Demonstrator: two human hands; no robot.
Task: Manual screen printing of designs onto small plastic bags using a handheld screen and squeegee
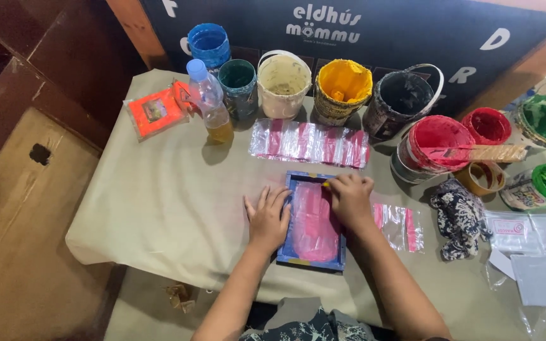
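Your left hand [268, 216] lies spread flat on the frame's [311, 221] left edge; your right hand [351, 197] is curled, pressing its screen. The frame's long axis runs from the table's [159, 189] near edge toward the far edge.

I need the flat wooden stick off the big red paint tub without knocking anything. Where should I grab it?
Take the wooden stick by its right end, coming from above. It lies flat across the rim of the red paint tub, and that end juts past the rim toward the small red pot, looking bare of paint. The left end sits over the wet red. Both hands are on the blue frame.
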